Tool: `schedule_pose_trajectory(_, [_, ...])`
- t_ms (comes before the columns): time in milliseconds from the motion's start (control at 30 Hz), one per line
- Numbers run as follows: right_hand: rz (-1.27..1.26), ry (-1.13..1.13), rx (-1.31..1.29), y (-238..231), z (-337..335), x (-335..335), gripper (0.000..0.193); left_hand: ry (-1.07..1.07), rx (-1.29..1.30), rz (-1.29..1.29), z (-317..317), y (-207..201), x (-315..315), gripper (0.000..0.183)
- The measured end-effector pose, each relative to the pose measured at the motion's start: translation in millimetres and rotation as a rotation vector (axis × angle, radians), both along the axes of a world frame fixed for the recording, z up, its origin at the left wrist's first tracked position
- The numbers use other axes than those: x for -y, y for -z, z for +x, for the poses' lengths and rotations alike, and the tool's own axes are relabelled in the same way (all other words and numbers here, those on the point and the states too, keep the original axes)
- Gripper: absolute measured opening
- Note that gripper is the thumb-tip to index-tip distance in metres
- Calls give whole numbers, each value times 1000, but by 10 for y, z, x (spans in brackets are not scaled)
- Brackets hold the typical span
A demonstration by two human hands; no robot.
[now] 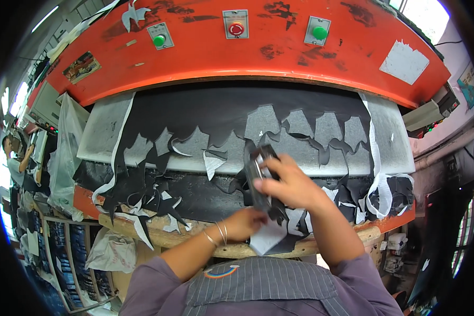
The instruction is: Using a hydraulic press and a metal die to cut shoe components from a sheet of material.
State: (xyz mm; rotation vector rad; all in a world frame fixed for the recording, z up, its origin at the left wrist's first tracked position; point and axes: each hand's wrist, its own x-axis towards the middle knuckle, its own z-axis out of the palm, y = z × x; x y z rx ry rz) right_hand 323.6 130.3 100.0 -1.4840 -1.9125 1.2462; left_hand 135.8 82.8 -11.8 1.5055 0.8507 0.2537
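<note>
My right hand (289, 184) is closed around a dark metal cutting die (263, 176), tilted above the near edge of the work surface. My left hand (242, 223) is just below it, its fingers pinched at the edge of a white-backed cut piece (268, 238); their tips are partly blurred. Beyond both hands lies a black sheet (195, 105), with jagged openings cut along its near side. The pale grey cutting board (295, 152) shows through these openings. Torn black strips hang from the sheet toward me.
Across the back runs an orange machine beam (195, 58) with two green buttons and a red one. Black and white scraps (147, 203) are heaped at the left, more (395, 195) at the right. A clear plastic sheet (68, 152) hangs at left; another person (18, 160) stands farther off.
</note>
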Motion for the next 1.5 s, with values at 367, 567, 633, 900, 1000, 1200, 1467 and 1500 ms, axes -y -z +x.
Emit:
schedule_pose_trajectory(367, [104, 344, 679, 553, -859, -1536, 80, -532, -320, 916, -515, -174, -1259, 76])
schedule_pose_trajectory(567, [292, 545, 334, 1097, -424, -904, 71, -515, -501, 962, -342, 131, -1447, 81])
schedule_pose_trajectory(633, [416, 525, 311, 1172, -358, -827, 72, -582, -450, 969, -273, 96, -1465, 80])
schedule_pose_trajectory(900, [570, 427, 392, 1144, -376, -758, 74, -589, -438, 972, -320, 48, -1413, 74])
schedule_pose_trajectory(1000, [604, 395, 394, 1154, -381, -757, 75, -580, -425, 990, -354, 42, -1420, 74])
schedule_pose_trajectory(1200, [573, 354, 387, 1153, -402, -779, 77, -574, -419, 980, -463, 61, -1420, 79])
schedule_pose_trajectory(1467, [1394, 992, -153, -476, 411, -986, 60, -1113, 66, 1595, -1156, -1097, -1745, 7])
schedule_pose_trajectory(1500, [1398, 983, -164, -571, 568, -1091, 60, -1182, 148, 1724, -1141, -1323, -1748, 12])
